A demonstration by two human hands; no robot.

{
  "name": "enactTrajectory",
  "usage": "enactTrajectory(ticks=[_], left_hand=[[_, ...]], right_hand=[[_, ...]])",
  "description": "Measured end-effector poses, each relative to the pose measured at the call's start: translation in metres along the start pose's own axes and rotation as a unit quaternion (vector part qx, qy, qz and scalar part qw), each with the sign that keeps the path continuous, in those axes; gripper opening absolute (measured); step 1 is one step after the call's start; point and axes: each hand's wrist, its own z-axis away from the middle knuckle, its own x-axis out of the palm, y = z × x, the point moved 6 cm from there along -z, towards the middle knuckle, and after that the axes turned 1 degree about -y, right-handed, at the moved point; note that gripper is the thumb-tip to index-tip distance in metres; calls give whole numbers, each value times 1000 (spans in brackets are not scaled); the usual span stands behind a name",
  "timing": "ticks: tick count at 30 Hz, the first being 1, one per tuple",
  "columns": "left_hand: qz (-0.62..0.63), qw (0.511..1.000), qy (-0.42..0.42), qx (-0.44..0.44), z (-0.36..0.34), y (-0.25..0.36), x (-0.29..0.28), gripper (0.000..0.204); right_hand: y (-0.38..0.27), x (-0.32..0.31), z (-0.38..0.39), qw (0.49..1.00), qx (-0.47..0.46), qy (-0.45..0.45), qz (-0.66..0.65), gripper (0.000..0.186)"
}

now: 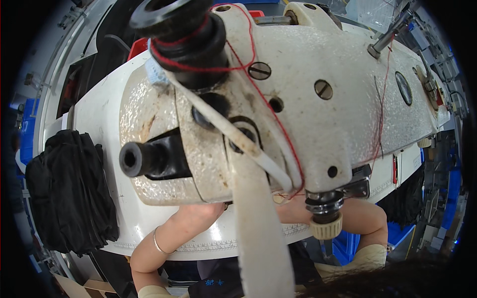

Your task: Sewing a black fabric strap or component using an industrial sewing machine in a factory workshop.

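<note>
The large white head of a sewing machine (318, 59) fills the middle of the head view and covers most of my hands. My left hand (206, 213) shows only its back, at the machine's lower left edge; a thin bracelet (156, 241) circles that wrist. Of my right hand (293, 209) a small part shows below the machine, next to the cream tension knob (326, 227). All fingers are hidden, and so is anything they touch. Red thread (271, 111) loops around a black knob (184, 44) and runs down the machine's front. A white lever (258, 223) hangs across the view.
Black folded fabric (72, 191) is piled on the left of the white table (94, 104). More black cloth (405, 198) hangs at the right. A measuring scale (208, 247) runs along the table's near edge. Blue bins (345, 247) stand below.
</note>
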Motion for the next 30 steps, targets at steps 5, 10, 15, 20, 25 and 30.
enactTrajectory(ticks=[5, 10, 15, 20, 25, 30], left_hand=[[-56, 997, 17, 43, 2, 1, 6, 37], [-69, 996, -10, 48, 4, 0, 8, 36], [-66, 997, -22, 40, 2, 1, 7, 37], [-30, 999, -35, 12, 2, -2, 8, 37], [-51, 997, -52, 17, 5, -6, 11, 40], [-29, 998, -51, -17, 8, -10, 12, 45]], right_hand=[[0, 2, -1, 1000, 14, 0, 3, 15], [-1, 4, 0, 1000, 7, 7, 3, 13], [-1, 5, 3, 1000, 14, -10, -9, 13], [-1, 9, 4, 999, 27, 2, -34, 14], [-1, 13, 3, 998, 28, -30, -38, 14], [0, 4, 2, 1000, 13, -7, -1, 14]])
